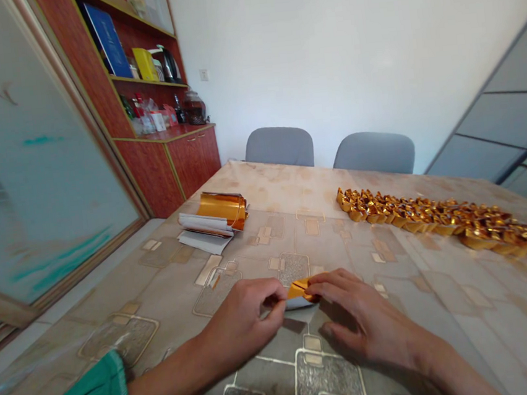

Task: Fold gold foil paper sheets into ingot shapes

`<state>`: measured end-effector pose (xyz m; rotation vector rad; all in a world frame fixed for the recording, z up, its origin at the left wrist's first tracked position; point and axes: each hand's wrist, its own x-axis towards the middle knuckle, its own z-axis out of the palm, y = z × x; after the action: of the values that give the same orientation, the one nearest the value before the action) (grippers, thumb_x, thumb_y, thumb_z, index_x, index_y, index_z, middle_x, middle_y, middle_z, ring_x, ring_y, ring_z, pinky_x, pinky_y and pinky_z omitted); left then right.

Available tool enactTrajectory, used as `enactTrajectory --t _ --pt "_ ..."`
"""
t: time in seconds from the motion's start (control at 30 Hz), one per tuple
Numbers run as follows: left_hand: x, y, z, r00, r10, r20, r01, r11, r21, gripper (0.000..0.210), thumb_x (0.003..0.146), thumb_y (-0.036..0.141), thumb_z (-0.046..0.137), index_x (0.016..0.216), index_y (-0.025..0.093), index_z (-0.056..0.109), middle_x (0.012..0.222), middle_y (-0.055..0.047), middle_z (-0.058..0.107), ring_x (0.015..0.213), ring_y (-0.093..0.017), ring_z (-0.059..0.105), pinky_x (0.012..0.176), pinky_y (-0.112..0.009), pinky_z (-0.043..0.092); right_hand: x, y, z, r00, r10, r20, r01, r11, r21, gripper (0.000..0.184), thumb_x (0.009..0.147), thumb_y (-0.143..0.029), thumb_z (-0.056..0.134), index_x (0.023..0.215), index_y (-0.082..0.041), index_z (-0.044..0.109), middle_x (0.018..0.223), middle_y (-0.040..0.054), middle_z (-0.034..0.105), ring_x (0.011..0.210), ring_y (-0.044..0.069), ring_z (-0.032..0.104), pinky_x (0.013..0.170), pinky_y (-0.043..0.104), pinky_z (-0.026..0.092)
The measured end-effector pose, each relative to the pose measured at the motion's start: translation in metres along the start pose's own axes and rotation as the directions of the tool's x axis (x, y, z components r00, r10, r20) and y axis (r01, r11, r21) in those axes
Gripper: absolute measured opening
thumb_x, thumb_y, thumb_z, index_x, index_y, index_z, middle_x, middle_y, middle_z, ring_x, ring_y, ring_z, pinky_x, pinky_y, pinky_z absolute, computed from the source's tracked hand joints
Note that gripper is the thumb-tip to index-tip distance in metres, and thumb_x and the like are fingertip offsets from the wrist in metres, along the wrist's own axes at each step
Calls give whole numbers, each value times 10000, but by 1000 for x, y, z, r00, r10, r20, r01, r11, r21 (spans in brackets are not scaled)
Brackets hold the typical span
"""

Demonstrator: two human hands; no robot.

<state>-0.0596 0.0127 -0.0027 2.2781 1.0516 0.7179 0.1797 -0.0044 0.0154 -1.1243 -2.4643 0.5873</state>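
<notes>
Between my hands, low over the patterned tablecloth, is a small piece of gold foil paper (299, 289), partly folded, with its pale underside showing along the near edge. My left hand (253, 310) pinches its left end between thumb and fingertips. My right hand (361, 312) has its fingertips on the right end of the paper; its thumb is held apart, lower down. The fingers cover both ends, so the full folded shape is hidden.
A stack of curled gold and white paper sheets (223, 212) lies at the back left of the table (268, 247). Rows of folded gold foil pieces (433, 215) stretch along the right. Behind are two grey chairs (280, 146) and a red-brown cabinet (195, 160).
</notes>
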Motion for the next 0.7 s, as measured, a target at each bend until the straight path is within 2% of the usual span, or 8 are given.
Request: enactTrajectory --t 0.07,0.17,0.27,0.37,0.47,0.57,0.7 --pt "-1 0 2 1000 -11 19 12 1000 0 145 827 103 514 756 176 617 689 15 634 628 -125 566 606 -225 405 0 -6 3 999 45 -6 -45 999 -25 321 800 -115 648 1091 -242 596 1156 53 639 1069 245 538 937 424 454" --pt "-7 1 4 997 55 60 -59 996 65 138 837 104 519 800 175 632 759 -8 646 690 -143 575 640 -240 418 0 -11 15 996 85 -33 -89 986 -139 180 798 -113 645 930 -229 607 1058 54 626 999 251 534 870 414 461" --pt "-15 3 4 985 115 132 -133 982 132 37 827 204 632 846 175 646 842 -33 667 801 -189 587 706 -281 449 0 -11 27 997 54 -55 -67 962 -264 67 843 -175 633 878 -228 612 986 63 609 932 261 526 814 422 456" --pt "-21 3 2 974 139 178 -172 968 184 109 822 268 695 884 181 668 925 -39 692 870 -216 586 776 -327 463 1 -10 31 998 16 -58 -34 946 -322 32 891 -258 627 880 -232 612 962 66 607 917 269 519 817 443 442" --pt "-27 0 -1 969 174 176 -206 961 183 126 895 219 615 993 209 693 1014 -36 710 918 -210 591 844 -348 466 2 -9 27 1000 7 -26 -14 959 -284 40 889 -247 644 881 -233 607 950 54 606 928 265 518 838 444 434" --pt "-31 -4 -6 957 218 191 -245 961 131 206 951 196 538 1097 218 681 1105 -39 713 991 -199 599 925 -349 458 4 -9 23 1000 -4 -2 3 989 -149 54 894 -247 655 895 -238 602 993 43 603 964 253 514 837 410 439" --pt "-34 -8 -12 946 247 212 -268 960 79 250 950 157 531 1160 210 655 1186 -31 703 1066 -181 604 1003 -334 437 5 -10 24 1000 -7 -11 7 1000 -25 45 921 -233 634 882 -243 614 1006 28 599 997 238 507 855 389 431"
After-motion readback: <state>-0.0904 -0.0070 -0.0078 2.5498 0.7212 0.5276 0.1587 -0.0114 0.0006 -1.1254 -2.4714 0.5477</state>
